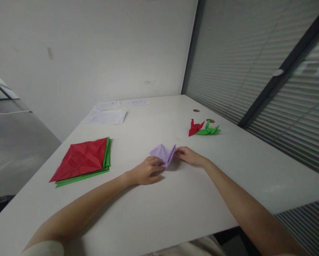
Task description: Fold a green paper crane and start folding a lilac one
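Observation:
A partly folded sheet of purple origami paper lies on the white table in front of me, its right part lifted into a standing flap. My left hand rests on the near left part of the paper, fingers stretched out and pressing it against the table. At the right, my right hand pinches the raised flap between thumb and fingers. Part of the paper's near edge is hidden under my left fingers.
To the left lies a stack of red and green paper sheets. A red paper crane and a green paper crane stand at the back right. Printed papers lie far left. A blind-covered window borders the table's right side.

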Tool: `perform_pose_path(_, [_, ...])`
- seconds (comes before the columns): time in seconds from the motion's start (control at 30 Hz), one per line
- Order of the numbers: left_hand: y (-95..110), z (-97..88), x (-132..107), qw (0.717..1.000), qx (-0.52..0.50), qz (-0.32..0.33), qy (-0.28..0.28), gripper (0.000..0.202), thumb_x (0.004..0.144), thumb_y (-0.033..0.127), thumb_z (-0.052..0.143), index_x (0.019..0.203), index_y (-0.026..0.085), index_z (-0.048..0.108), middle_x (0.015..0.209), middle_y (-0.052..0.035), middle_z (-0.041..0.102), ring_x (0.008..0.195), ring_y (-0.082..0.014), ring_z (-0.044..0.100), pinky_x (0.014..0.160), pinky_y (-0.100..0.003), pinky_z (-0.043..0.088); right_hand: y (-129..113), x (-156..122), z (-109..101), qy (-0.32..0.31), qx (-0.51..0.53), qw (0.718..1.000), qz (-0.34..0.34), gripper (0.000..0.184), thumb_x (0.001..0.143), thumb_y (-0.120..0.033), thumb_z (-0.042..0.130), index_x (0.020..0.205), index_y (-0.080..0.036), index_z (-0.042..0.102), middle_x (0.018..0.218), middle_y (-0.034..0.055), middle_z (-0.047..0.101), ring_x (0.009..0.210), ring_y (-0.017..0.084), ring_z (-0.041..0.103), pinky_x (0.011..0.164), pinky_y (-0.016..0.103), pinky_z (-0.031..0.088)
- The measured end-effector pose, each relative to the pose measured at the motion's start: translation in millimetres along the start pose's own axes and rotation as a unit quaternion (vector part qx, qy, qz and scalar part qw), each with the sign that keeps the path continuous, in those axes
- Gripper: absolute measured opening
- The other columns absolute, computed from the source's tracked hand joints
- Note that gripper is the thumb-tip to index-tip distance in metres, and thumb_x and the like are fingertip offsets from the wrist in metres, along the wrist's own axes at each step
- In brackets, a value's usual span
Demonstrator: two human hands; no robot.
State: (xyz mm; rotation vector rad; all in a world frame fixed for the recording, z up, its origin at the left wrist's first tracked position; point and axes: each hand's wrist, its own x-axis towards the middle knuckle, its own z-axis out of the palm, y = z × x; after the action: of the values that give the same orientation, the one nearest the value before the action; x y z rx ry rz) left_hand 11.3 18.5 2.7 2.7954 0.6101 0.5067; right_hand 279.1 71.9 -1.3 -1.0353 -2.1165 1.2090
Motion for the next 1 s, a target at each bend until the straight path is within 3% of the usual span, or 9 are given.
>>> perform_pose_path(0.1, [1.3,2.4,-0.6,1.0,0.008,-0.005,0.003,0.044,0.091,0.042,0.051,0.124,0.014,0.055,0.126,-0.0164,0.055,0.119,-0.0263,0.051,0.105,-0.041,0.04,2.0,0.1,-1.2,0.005,0.0,1.0,-0.006,0.038,0.084,-0.043,0.053,0.094,-0.01,0.068,0.091,0.0089,0.07,0.083,0.02,0.061,0.081,0.036,0.047])
perform_pose_path(0.23, [0.1,2.7,-1.4,1.0,0.01,-0.002,0.001,0.046,0.091,0.046,0.048,0.12,0.012,0.058,0.128,-0.0178,0.05,0.121,-0.0254,0.048,0.106,-0.037,0.039,-0.6,-2.8,-4.1,0.007,0.015,1.0,0.009,0.042,0.084,-0.048,0.053,0.092,-0.01,0.067,0.083,0.0069,0.067,0.073,0.018,0.058,0.072,0.033,0.046])
perform_pose_path(0.4, [-0.8,-1.5,-0.8,0.998,0.045,0.033,-0.031,0.049,0.089,0.051,0.049,0.123,0.017,0.056,0.125,-0.0155,0.054,0.118,-0.0267,0.051,0.108,-0.044,0.034,-2.4,-5.0,-3.4,-0.014,0.012,1.0,0.026,0.045,0.08,-0.056,0.056,0.086,-0.012,0.065,0.075,0.0031,0.062,0.068,0.016,0.052,0.062,0.028,0.041])
perform_pose_path(0.6, [1.5,-3.7,1.8,0.997,0.035,0.054,-0.042,0.054,0.089,0.051,0.051,0.13,0.016,0.05,0.122,-0.0131,0.058,0.116,-0.0247,0.054,0.111,-0.043,0.03,10.2,5.8,7.1,0.091,-0.076,0.993,0.022,0.045,0.081,-0.056,0.053,0.059,-0.018,0.045,0.056,-0.0055,0.036,0.054,0.01,0.035,0.052,0.024,0.027])
perform_pose_path(0.83, [2.6,-3.1,1.5,0.998,0.044,0.05,-0.023,0.053,0.088,0.051,0.051,0.128,0.017,0.053,0.123,-0.0165,0.055,0.118,-0.028,0.051,0.106,-0.044,0.036,12.5,6.7,11.6,0.127,-0.096,0.986,0.055,0.034,0.077,-0.05,0.057,0.07,-0.017,0.051,0.056,-0.0054,0.043,0.054,0.011,0.041,0.052,0.023,0.029])
perform_pose_path(1.0, [2.7,-1.2,0.5,0.997,0.059,0.041,-0.024,0.051,0.089,0.05,0.049,0.128,0.017,0.053,0.121,-0.0142,0.058,0.114,-0.0258,0.055,0.107,-0.044,0.034,9.1,5.7,14.7,0.15,-0.149,0.975,0.076,0.022,0.077,-0.039,0.058,0.076,-0.016,0.057,0.056,-0.0048,0.047,0.053,0.012,0.044,0.052,0.024,0.03])
